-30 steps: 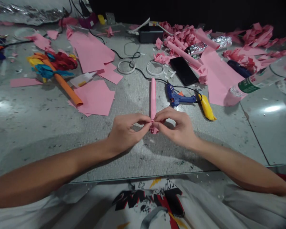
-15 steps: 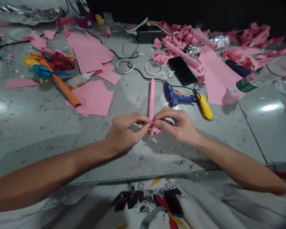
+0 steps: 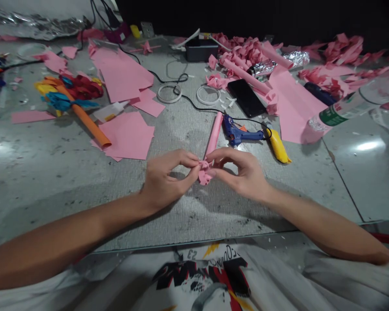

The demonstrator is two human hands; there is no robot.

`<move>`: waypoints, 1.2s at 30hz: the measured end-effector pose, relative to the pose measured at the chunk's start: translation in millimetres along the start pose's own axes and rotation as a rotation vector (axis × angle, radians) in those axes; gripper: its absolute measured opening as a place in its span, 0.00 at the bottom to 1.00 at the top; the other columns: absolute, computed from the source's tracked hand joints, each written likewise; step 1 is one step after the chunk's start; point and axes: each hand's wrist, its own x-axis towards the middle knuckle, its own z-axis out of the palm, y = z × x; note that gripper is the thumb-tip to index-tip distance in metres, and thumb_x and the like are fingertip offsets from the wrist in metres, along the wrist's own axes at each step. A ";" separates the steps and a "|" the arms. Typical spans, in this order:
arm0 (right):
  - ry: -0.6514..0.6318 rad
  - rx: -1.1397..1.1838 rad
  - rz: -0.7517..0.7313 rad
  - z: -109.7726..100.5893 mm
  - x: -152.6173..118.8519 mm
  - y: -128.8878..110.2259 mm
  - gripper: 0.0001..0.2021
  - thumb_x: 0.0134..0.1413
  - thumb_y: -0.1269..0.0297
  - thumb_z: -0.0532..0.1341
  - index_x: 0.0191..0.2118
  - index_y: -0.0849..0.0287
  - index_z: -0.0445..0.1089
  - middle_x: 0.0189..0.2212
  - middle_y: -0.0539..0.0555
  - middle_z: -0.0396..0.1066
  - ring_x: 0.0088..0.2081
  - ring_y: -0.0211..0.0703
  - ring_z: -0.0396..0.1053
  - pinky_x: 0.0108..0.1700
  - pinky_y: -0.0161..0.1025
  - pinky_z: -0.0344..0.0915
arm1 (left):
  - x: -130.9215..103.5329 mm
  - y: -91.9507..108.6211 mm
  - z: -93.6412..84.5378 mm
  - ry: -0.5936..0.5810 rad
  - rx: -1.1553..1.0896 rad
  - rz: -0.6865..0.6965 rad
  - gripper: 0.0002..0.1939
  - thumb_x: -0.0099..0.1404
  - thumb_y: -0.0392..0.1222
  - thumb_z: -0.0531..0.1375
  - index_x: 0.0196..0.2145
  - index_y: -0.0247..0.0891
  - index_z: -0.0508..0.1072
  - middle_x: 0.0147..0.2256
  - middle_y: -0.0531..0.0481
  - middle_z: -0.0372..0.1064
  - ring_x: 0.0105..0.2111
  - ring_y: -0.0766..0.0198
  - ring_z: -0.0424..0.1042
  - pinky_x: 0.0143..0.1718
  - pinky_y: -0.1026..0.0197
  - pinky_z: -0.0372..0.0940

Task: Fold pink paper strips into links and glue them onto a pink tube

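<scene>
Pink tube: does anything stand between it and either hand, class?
Nothing visible: left hand and right hand touch the pink tube at its ruffled end; the glue gun lies beside its far end.

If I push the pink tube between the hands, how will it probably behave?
The pink tube seems rolled from paper, so it is probably light. It looks straight, which suggests some stiffness, though hard squeezing might dent it. Being round, it could roll, but the ruffled end between the left hand and right hand may hinder that.
</scene>
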 end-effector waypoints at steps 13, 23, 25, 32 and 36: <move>0.042 0.161 0.056 1.3 0.6 1.6 0.02 0.63 0.64 0.73 0.39 0.56 0.83 0.35 0.53 0.82 0.37 0.42 0.79 0.40 0.40 0.76 | 5.2 0.9 -2.8 -0.159 -0.188 -0.117 0.03 0.70 0.38 0.68 0.41 0.43 0.83 0.39 0.49 0.84 0.40 0.59 0.84 0.44 0.56 0.79; 0.008 0.203 0.089 0.3 0.6 3.3 0.06 0.62 0.63 0.74 0.43 0.55 0.83 0.39 0.53 0.83 0.41 0.44 0.80 0.46 0.43 0.78 | 9.5 -2.9 -4.4 -0.122 -0.234 -0.234 0.04 0.71 0.40 0.69 0.38 0.47 0.86 0.39 0.53 0.85 0.40 0.60 0.84 0.45 0.57 0.80; 0.025 0.207 0.092 1.4 -0.5 4.6 0.06 0.62 0.63 0.74 0.43 0.55 0.83 0.39 0.53 0.83 0.42 0.44 0.80 0.47 0.43 0.79 | 10.7 -2.1 -4.8 -0.128 -0.218 -0.216 0.05 0.71 0.40 0.69 0.38 0.48 0.86 0.39 0.53 0.86 0.40 0.61 0.84 0.46 0.58 0.80; 0.032 0.202 0.056 3.0 -0.8 7.6 0.04 0.64 0.65 0.72 0.44 0.54 0.83 0.40 0.53 0.83 0.42 0.44 0.80 0.47 0.43 0.78 | 9.9 -2.8 -3.8 -0.107 -0.235 -0.239 0.03 0.70 0.40 0.70 0.38 0.46 0.86 0.38 0.53 0.85 0.39 0.61 0.84 0.45 0.59 0.79; 0.028 0.197 0.036 2.8 0.1 6.7 0.05 0.64 0.67 0.71 0.44 0.53 0.84 0.39 0.53 0.83 0.42 0.44 0.80 0.47 0.43 0.77 | 8.8 -4.3 -3.5 -0.090 -0.233 -0.249 0.02 0.69 0.41 0.71 0.38 0.46 0.86 0.38 0.53 0.85 0.39 0.62 0.84 0.44 0.59 0.79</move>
